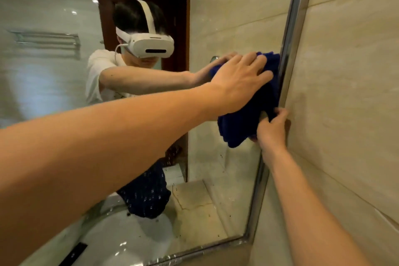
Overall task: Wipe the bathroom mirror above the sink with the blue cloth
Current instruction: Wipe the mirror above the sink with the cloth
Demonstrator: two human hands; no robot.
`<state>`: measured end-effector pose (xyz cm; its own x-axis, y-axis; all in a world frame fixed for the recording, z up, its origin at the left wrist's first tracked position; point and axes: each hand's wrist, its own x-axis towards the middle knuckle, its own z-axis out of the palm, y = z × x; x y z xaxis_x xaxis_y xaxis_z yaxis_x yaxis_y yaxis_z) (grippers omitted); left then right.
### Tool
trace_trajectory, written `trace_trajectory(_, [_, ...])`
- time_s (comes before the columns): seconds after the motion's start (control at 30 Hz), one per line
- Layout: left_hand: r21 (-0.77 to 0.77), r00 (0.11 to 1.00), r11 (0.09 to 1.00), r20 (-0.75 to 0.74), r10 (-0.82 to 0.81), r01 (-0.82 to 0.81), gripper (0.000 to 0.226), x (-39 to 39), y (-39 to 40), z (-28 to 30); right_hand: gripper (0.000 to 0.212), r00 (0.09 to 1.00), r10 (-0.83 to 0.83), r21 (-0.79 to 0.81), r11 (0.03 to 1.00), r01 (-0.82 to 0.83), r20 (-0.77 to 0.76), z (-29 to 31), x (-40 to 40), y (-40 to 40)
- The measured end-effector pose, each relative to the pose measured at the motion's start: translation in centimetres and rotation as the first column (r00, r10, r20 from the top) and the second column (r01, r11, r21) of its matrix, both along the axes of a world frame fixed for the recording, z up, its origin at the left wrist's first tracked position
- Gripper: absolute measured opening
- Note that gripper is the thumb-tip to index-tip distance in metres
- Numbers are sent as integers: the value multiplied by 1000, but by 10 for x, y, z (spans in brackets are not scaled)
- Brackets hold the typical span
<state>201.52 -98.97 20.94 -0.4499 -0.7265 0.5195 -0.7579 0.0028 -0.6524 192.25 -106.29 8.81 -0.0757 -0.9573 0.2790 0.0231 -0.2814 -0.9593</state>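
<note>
The mirror (216, 168) fills most of the view, bounded at the right and bottom by a metal frame (295, 17) set against a beige tiled wall (349, 71). In the glass, a white basin (129, 242) is seen low down, cut off by the picture's lower edge; what it holds cannot be made out. The blue cloth (239, 127) is bunched against the mirror's right edge, touching the frame. It is pressed flat to the glass by the left hand (239, 80), whose fingers are spread and nearly straight over its upper part. Its lower right corner is pinched by the right hand (272, 125), fingers curled round the fabric beside the frame. Much of the cloth is hidden under the left hand. Small dark specks are seen low on the glass.
</note>
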Motion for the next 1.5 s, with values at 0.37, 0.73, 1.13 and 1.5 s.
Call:
trace_trajectory(0.37, [-162,997,986,-70,11,-23,32,130,112,-94,13,997,33,-72,997,-38,-68,-65,103,133])
trace_trajectory(0.73, [-76,996,997,-90,-20,13,42,81,70,-65,13,999,16,1,1000,-16,-43,-40,59,82])
trace_trajectory(1.13, [-157,994,983,-54,93,-100,28,193,187,-55,15,964,226,27,972,-232,143,-29,172,205])
trace_trajectory(1.5, [-312,952,933,-292,87,-181,20,211,218,-67,21,945,304,-35,953,-302,120,-15,178,207])
